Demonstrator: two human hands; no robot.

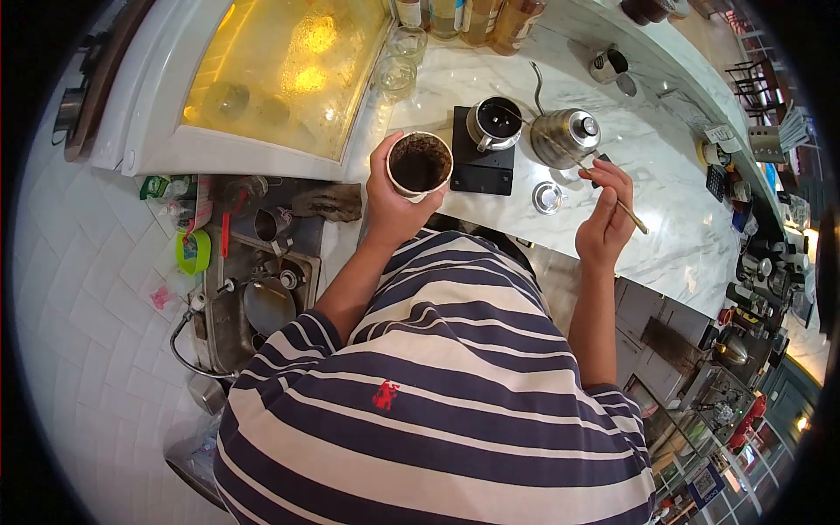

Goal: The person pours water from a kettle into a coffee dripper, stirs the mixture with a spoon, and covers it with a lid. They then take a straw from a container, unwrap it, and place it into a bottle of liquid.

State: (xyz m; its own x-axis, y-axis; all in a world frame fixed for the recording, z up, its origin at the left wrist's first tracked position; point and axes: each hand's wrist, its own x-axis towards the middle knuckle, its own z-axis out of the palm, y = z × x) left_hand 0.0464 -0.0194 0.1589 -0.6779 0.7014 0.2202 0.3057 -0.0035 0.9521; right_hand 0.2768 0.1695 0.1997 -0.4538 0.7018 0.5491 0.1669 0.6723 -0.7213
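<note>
My left hand (398, 201) is wrapped round a white cup (393, 166), tilted so its opening faces me. Dark grounds-like residue (420, 166) coats the inside. Between the fingers of my right hand (610, 214) is a thin, light brown stick (632, 217), held over the counter. A metal pot (486, 140) with dark liquid in it stands on a black scale (484, 179), just right of the cup. Nearest my right hand is a steel gooseneck kettle (558, 144), which the stick's far end overlaps in view. A small round lid-like piece (548, 198) lies on the counter.
The marble counter (674, 206) stretches right. Bottles (481, 22) and clear glasses (396, 77) stand at the back, beside a yellow-lit cabinet (271, 74). A metal cup (608, 66) sits farther back. At lower left is a sink (223, 324) with a faucet hose.
</note>
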